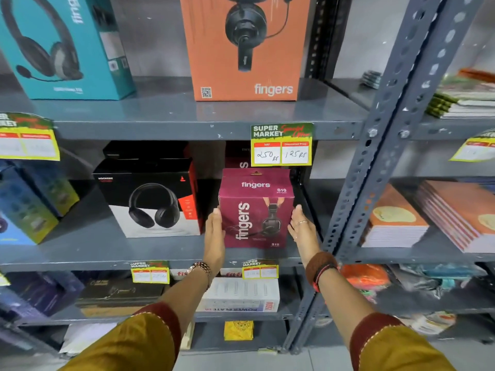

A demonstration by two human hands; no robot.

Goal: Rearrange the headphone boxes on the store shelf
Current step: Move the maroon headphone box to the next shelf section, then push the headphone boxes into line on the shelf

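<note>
Standing upright on the grey painted-metal middle shelf [80, 253], the maroon box [255, 210] is a matte cardboard carton, rectangular, with white "fingers" lettering, "S10" and a headset picture on its front. The left hand [214, 234] presses flat against the maroon box's left side and the right hand [301, 231] against its right side, fingers straight, so each grip is a flat-palmed clamp on the carton. Left of the maroon box, across a narrow dark gap, stands a glossy black and white box [152, 199] showing black headphones. Right of it bare shelf runs to the perforated steel upright [375, 167]. Above its top edge hangs a yellow price tag [281, 145], with an orange box [245, 46] on the shelf above.
</note>
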